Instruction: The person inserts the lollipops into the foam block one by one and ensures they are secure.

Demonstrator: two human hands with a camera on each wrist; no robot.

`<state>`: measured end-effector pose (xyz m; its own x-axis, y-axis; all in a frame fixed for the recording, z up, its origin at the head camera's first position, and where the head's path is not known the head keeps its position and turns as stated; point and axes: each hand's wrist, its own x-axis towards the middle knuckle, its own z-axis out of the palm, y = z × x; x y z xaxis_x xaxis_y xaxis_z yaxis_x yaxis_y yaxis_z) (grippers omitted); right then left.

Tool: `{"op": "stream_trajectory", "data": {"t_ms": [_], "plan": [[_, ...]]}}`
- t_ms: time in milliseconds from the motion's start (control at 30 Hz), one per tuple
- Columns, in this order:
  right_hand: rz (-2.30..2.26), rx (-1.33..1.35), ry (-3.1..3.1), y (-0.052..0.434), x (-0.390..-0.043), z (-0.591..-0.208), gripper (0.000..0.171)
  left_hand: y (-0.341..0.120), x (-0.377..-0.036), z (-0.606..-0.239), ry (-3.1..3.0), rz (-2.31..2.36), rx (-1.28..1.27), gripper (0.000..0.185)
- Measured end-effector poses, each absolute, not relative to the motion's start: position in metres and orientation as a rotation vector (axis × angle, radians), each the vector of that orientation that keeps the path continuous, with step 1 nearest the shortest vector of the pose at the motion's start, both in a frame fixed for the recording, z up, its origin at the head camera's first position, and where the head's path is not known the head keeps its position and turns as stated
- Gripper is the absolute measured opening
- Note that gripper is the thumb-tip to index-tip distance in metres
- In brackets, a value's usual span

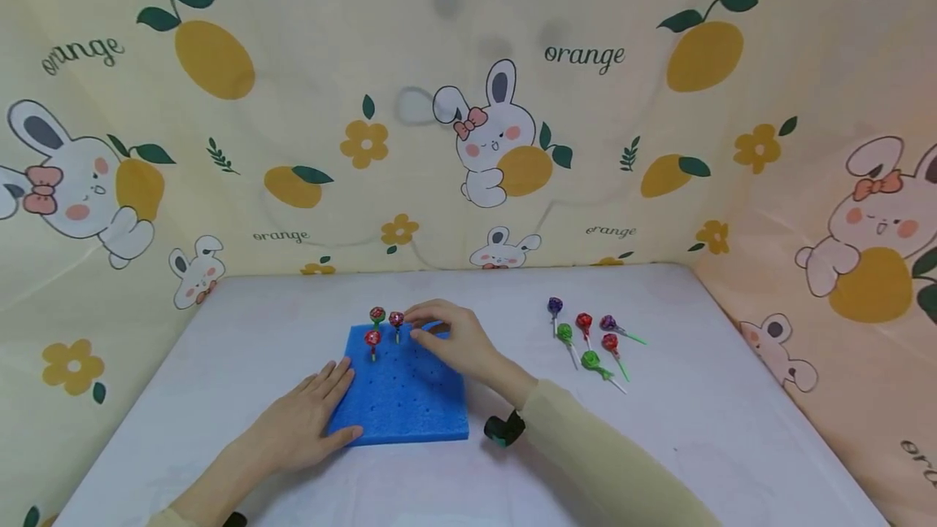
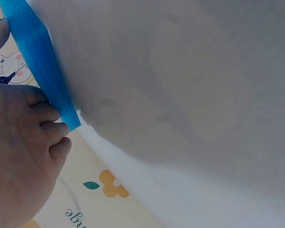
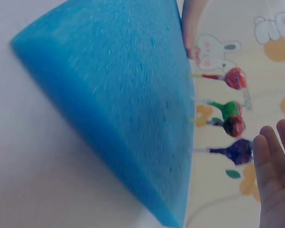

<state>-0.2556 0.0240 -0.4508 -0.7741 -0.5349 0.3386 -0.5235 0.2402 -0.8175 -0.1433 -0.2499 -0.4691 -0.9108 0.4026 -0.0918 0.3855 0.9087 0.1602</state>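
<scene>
A blue foam board (image 1: 410, 421) dotted with small holes lies on the table. Over its left edge rests my left hand (image 1: 303, 417), fingers along the side and thumb at the near corner. Three lollipops, a red one (image 1: 372, 337), a red-and-green one (image 1: 376, 315) and a dark red one (image 1: 396, 318), stand upright in the far left part. A purple lollipop (image 3: 238, 151) stands in the board beside them, hidden behind my right hand (image 1: 457, 340) in the head view. The right wrist view shows straight fingers (image 3: 266, 156) right at its candy, not closed round it.
On the white table (image 1: 659, 446), right of the board, lie several loose lollipops: purple ones (image 1: 555, 305), red ones (image 1: 583, 321) and green ones (image 1: 590, 360). A printed cloth (image 1: 439, 242) with rabbits and oranges rises behind the table and at its sides.
</scene>
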Motion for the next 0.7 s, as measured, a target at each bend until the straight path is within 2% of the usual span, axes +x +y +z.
{"op": "stream_trajectory", "data": {"t_ms": [700], "plan": [[-1.737,-0.842,2.667,0.122,-0.257,-0.463,0.022,-0.252,-0.144,-0.473,2.94,0.205,0.605,0.096]]}}
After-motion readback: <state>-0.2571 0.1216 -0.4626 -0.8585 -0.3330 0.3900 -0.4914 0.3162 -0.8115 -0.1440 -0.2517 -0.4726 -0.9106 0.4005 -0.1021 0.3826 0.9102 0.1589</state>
